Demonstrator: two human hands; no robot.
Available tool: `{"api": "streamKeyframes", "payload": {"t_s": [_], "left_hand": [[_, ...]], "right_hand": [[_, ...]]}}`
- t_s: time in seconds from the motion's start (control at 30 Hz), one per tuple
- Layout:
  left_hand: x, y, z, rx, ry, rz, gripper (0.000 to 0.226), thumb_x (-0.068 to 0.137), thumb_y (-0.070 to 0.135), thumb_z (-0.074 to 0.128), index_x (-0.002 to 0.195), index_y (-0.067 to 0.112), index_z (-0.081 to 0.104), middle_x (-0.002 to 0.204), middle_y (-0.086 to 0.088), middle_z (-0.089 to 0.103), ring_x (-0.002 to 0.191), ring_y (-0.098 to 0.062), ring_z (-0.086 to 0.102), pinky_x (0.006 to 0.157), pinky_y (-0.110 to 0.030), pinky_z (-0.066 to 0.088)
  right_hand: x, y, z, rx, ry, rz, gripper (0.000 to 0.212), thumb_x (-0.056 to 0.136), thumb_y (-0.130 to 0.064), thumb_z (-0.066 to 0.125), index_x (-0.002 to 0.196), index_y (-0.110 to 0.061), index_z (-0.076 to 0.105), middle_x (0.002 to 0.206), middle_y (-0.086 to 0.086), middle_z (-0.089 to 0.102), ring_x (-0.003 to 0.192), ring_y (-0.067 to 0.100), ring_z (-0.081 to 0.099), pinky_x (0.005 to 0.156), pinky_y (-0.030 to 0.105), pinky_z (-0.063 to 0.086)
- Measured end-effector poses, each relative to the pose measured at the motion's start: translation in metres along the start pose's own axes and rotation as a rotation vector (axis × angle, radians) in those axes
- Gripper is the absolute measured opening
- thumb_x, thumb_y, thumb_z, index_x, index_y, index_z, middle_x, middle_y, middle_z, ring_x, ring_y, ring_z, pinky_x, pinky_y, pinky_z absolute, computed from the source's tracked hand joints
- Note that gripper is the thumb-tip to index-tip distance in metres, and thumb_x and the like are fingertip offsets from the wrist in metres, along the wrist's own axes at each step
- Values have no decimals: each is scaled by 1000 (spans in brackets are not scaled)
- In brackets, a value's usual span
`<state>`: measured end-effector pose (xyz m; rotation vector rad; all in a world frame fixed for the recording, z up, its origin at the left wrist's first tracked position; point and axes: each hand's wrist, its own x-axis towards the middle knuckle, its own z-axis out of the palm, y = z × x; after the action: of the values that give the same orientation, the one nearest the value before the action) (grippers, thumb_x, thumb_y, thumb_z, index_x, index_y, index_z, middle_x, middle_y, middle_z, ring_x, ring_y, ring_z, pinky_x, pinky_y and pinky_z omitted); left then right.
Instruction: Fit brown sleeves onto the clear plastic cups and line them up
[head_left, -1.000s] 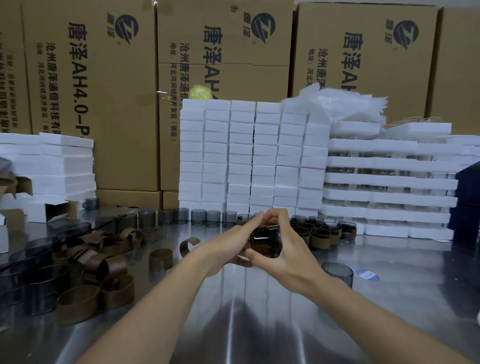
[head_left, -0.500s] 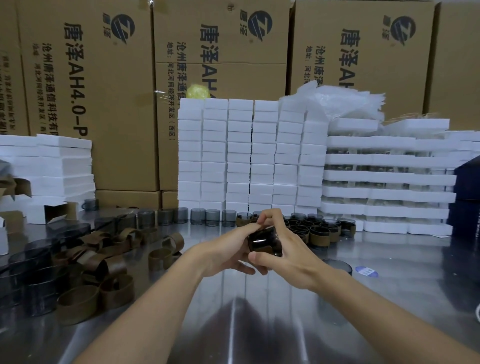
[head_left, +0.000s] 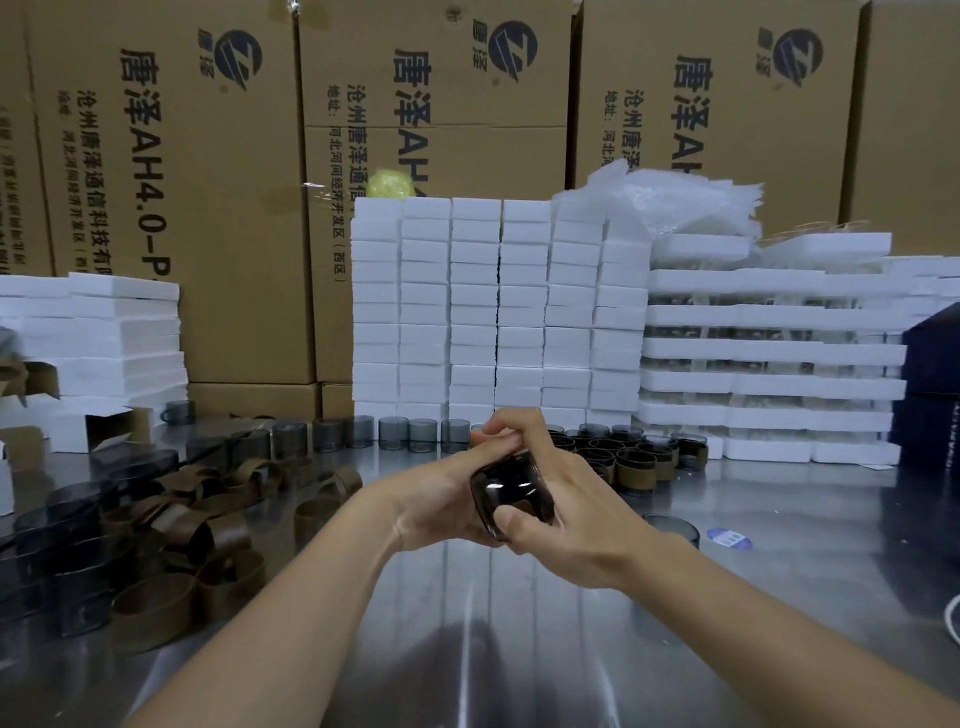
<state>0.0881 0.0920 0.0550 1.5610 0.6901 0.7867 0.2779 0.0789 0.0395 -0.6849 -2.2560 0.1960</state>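
Here the left hand (head_left: 441, 501) and right hand (head_left: 569, 538) both curl round one cup (head_left: 511, 491), held above the worktop (head_left: 467, 649); an uneven squeeze could likely shoot the slick cup into the sleeved row (head_left: 641, 470).

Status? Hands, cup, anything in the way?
Holding: left hand and right hand grip cup above table. Sleeve not visible on it. Ahead: sleeved cups; lone cup by right wrist.

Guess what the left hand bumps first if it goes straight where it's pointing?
Probably the sleeved cups grouped behind; the left hand points that way, gripping the dark cup with the right hand. Depth is unclear.
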Motion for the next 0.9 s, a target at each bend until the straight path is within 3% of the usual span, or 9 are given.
{"api": "streamKeyframes", "payload": {"t_s": [0.13, 0.27, 0.33, 0.43, 0.63, 0.73, 0.8, 0.9], "left_hand": [[-3, 3, 0, -3, -19, 8, 60, 73, 82, 80, 113, 37, 80, 115, 1, 78, 110, -17, 71, 91, -35, 59], [-6, 4, 0, 15, -49, -1, 58, 71, 82, 81, 111, 39, 82, 114, 3, 79, 110, -14, 75, 91, -32, 60], [-7, 5, 0, 34, -57, -4, 57, 72, 83, 79, 109, 40, 82, 113, 4, 80, 108, -12, 75, 90, -31, 60], [-6, 6, -3, 55, -73, -9, 57, 70, 85, 79, 104, 40, 84, 109, 5, 80, 102, -10, 75, 90, -30, 61], [-3, 1, -6, 69, -44, -10, 65, 67, 89, 79, 109, 39, 82, 115, -4, 74, 108, -23, 64, 95, -37, 59], [3, 3, 1, 14, 28, 4, 62, 73, 88, 76, 107, 36, 81, 111, -1, 75, 100, -17, 69, 87, -33, 60], [7, 4, 6, 13, 75, 14, 57, 82, 88, 67, 113, 41, 79, 106, 6, 77, 89, -10, 71, 81, -27, 57], [14, 2, 1, 19, 135, 57, 62, 90, 81, 65, 132, 36, 74, 123, 5, 77, 105, -11, 73, 95, -33, 54]], "right_hand": [[1, -3, -1, -25, -10, -3, 71, 87, -57, 64, 147, -48, 28, 128, -2, 68, 101, 27, 71, 90, 49, 56], [0, -7, -1, -39, -25, -38, 81, 83, -56, 67, 152, -49, 24, 135, -10, 66, 100, 29, 72, 89, 48, 57], [0, -7, -1, -59, -3, -64, 77, 83, -55, 64, 150, -45, 26, 133, -12, 66, 92, 30, 72, 84, 47, 57], [2, -7, -2, -83, -3, -60, 72, 83, -55, 59, 146, -39, 30, 117, 2, 71, 84, 35, 70, 79, 48, 56], [2, -2, -1, -83, -13, -58, 68, 86, -57, 57, 145, -36, 32, 116, 11, 72, 92, 36, 71, 82, 50, 56], [5, 4, -2, -78, 57, 4, 70, 90, -62, 58, 151, -48, 27, 127, -2, 72, 95, 23, 73, 88, 47, 57], [6, 9, -3, -82, 133, 97, 77, 90, -72, 58, 156, -58, 20, 123, -9, 73, 101, 15, 71, 93, 47, 56], [7, 15, 2, -120, 212, 206, 73, 86, -77, 62, 150, -58, 34, 117, -23, 70, 106, 6, 67, 96, 41, 55]]}}
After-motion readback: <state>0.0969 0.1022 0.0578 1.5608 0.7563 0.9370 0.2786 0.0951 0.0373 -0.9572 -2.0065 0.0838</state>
